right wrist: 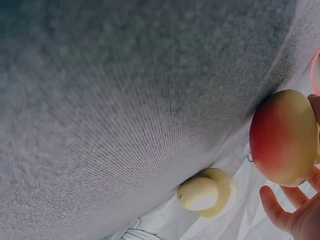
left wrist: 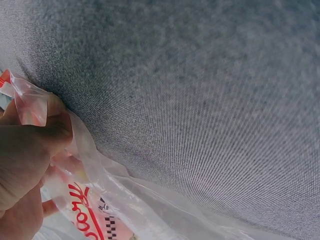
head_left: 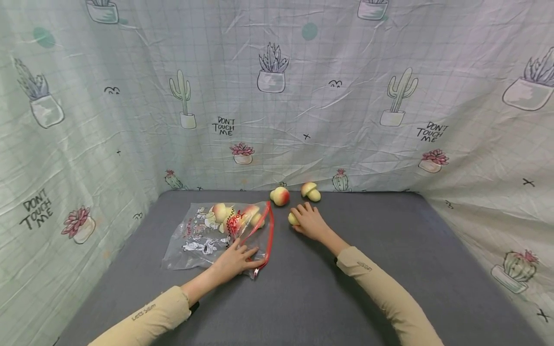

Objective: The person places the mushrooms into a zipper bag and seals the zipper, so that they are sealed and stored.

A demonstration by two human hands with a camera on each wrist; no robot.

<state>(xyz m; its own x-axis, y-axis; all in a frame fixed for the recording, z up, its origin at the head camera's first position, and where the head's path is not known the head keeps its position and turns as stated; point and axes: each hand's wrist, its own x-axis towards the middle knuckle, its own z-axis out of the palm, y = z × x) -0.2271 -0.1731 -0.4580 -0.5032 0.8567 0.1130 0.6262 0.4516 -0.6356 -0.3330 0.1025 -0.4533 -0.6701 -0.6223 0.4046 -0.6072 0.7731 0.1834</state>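
Observation:
A clear plastic zip bag (head_left: 177,252) with red edging and printed figures lies left of centre. Several red-and-yellow toy mushrooms (head_left: 220,211) are inside it. My left hand (head_left: 233,262) is at the bag's open side; in the left wrist view, the thumb and fingers (left wrist: 25,160) pinch the film. To the right of the bag, my right hand (head_left: 309,222) holds a toy mushroom (right wrist: 282,137) low over the table, its thumb and fingers at the mushroom's sides. Beyond it, two more mushrooms lie loose, one on the left (head_left: 280,196) and one on the right (head_left: 311,191).
The dark grey table (head_left: 389,240) runs back to a hanging cloth (head_left: 303,120) printed with potted cacti, which also closes off both sides. Both loose mushrooms lie close to the table's back edge. A red zip slider (head_left: 256,272) sits at the bag's near corner.

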